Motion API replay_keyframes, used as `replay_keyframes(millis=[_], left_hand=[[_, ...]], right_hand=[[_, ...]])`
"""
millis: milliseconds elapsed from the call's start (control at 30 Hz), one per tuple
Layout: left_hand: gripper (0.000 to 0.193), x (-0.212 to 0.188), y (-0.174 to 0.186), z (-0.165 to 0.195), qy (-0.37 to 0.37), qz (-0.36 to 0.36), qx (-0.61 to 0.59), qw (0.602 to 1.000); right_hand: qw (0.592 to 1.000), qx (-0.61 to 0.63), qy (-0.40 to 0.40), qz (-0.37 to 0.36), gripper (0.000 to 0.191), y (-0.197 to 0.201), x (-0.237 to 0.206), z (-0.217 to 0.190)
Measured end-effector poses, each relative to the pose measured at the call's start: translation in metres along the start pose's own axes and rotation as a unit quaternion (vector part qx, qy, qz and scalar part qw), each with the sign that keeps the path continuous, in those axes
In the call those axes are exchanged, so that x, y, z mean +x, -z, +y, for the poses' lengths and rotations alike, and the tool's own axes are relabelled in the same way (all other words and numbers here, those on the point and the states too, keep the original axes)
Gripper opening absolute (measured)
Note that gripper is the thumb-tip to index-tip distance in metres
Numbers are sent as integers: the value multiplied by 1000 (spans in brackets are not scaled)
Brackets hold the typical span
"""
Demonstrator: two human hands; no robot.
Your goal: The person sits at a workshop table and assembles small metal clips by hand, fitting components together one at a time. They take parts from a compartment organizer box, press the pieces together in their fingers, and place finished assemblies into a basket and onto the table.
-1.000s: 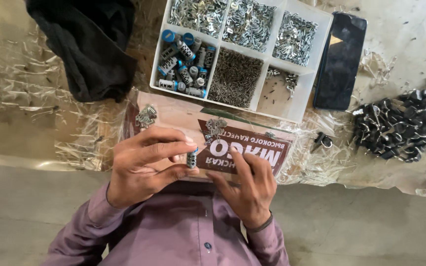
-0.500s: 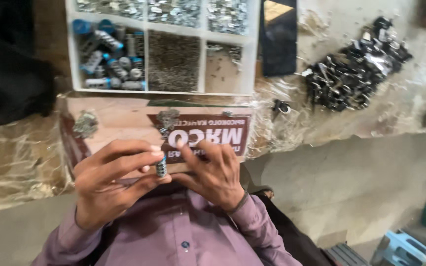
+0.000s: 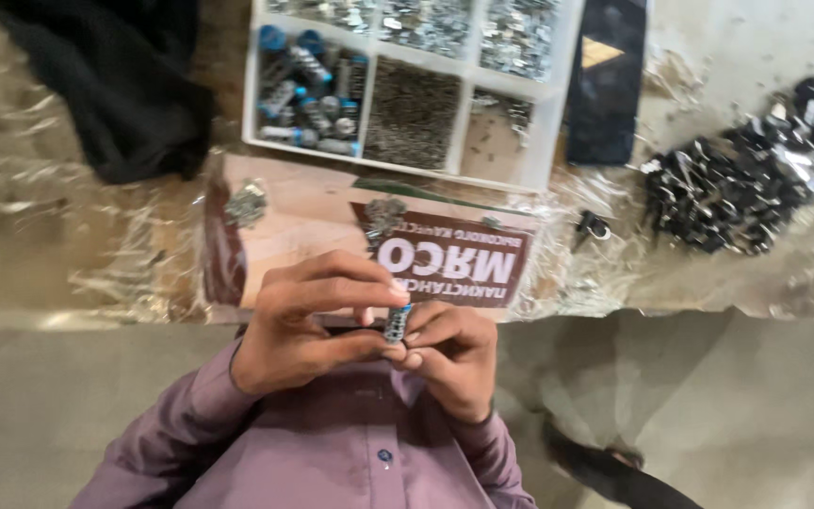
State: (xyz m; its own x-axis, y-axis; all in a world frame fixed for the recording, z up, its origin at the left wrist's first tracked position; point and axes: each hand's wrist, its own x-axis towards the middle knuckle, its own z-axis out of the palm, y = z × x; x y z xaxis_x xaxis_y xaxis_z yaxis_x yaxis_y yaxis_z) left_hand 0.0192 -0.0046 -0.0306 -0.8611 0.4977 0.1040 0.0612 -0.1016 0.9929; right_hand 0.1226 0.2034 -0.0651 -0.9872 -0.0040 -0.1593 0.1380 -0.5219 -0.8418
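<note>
Both hands pinch one small blue-and-silver metal cylinder close to the chest.

The left hand [image 3: 308, 325] and right hand [image 3: 449, 353] grasp the cylinder [image 3: 397, 323] between fingertips; it looks light, rigid, smooth and easily dropped, best gripped across its sides. Beyond lies a flat cardboard box [image 3: 332, 221] under plastic film, then a white compartment tray [image 3: 548, 123] of similar parts, a pile of black clips [image 3: 751, 193] right, dark cloth [image 3: 105, 85] left.
</note>
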Motion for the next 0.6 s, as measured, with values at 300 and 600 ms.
replay_keyframes(millis=[300,600], left_hand=[[44,-4,1,7,-24,29,22,999],[44,-6,-1,8,-75,59,84,992]], right_hand=[[912,-350,199,83,19,-24,22,-25],[963,-239,124,18,17,-42,25,-28]])
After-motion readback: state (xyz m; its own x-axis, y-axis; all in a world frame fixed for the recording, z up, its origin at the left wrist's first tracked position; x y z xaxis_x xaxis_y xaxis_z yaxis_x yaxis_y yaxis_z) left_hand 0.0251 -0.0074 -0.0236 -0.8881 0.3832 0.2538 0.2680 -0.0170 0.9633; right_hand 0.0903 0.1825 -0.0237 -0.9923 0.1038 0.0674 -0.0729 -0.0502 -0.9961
